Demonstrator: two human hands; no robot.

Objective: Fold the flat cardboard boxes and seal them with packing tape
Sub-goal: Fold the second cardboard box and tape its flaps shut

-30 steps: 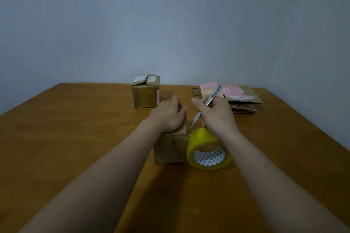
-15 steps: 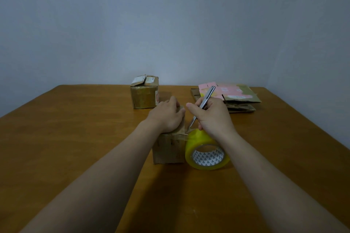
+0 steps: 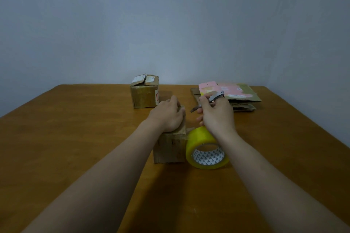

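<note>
Nearest on the worktop (image 3: pixel 75 147) stand the two things in play. A small brown box (image 3: pixel 169 149) sits upright, and a yellow tape roll (image 3: pixel 198 138) stands on edge just to its right, touching it or nearly so. A short strip seems to run from the roll to the box's top right corner, though it is too faint to be sure.

Just past that, the left hand (image 3: pixel 167 115) bears down on the box top, its fingers curled over the far edge to pin the flaps shut. The right hand (image 3: pixel 217 114) hovers above the roll, its fingers clamped on a slim metal cutter (image 3: pixel 216 97). The tip slants down and left toward the gap between box and roll.

To my eye this is the cutting step — the tape is laid over the seam and now has to be severed from the roll. The next move calls for the tip to come down onto the taut strip, with the left hand holding the box steady, and then for the loose end to be smoothed down.

Farther back on the left sits a box already taped (image 3: pixel 144 94). To the right lies a stack of flat boxes (image 3: pixel 244 96) — work yet to come. Beyond them there is only the plain wall.
</note>
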